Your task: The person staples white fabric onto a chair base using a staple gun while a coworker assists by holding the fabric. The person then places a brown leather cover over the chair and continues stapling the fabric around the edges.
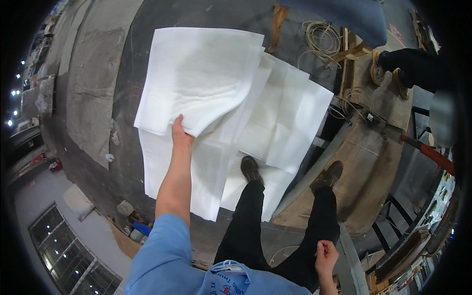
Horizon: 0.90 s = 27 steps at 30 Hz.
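My left hand is closed on the near edge of a white foam sheet, thumb on top, with its fingers hidden underneath. The sheet's near right corner curls up and its surface wrinkles beside my grip. Beneath it and to its right, several more white sheets lie fanned out and overlapping on the dark floor. One of my shoes rests on these lower sheets. My right hand hangs by my right thigh, away from the sheets, with its fingers curled in and nothing visible in them.
A wooden board lies under my right foot. Beyond it stand another person's legs. At the far right are a coiled hose and a blue padded seat on wooden legs. A grey cloth strip runs along the left.
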Each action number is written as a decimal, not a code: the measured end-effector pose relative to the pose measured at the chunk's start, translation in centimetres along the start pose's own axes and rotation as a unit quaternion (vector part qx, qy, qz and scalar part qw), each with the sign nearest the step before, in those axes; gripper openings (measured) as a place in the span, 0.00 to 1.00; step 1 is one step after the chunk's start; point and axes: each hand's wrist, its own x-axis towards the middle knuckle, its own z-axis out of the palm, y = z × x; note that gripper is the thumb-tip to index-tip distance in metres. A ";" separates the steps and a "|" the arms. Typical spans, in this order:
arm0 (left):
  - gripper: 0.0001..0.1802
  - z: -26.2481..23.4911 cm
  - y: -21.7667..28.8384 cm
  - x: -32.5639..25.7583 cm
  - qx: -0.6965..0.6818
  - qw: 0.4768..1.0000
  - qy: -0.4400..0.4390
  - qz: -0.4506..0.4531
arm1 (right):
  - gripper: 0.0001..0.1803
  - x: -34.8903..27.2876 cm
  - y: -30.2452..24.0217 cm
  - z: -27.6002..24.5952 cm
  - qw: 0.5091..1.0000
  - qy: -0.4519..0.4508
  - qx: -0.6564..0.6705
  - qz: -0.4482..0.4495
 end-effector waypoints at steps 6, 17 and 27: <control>0.31 -2.9 -5.9 -0.3 -0.014 0.997 0.018 -0.069 | 0.06 1.0 -0.1 -0.2 0.999 -0.008 -0.033 0.016; 0.33 -3.6 -8.8 3.8 -0.057 0.987 0.151 -0.022 | 0.07 1.9 -0.2 -0.8 0.999 -0.006 -0.041 0.021; 0.34 -2.8 -7.8 4.2 -0.042 0.997 0.050 -0.048 | 0.07 2.9 -0.9 -1.2 0.999 -0.002 -0.039 -0.004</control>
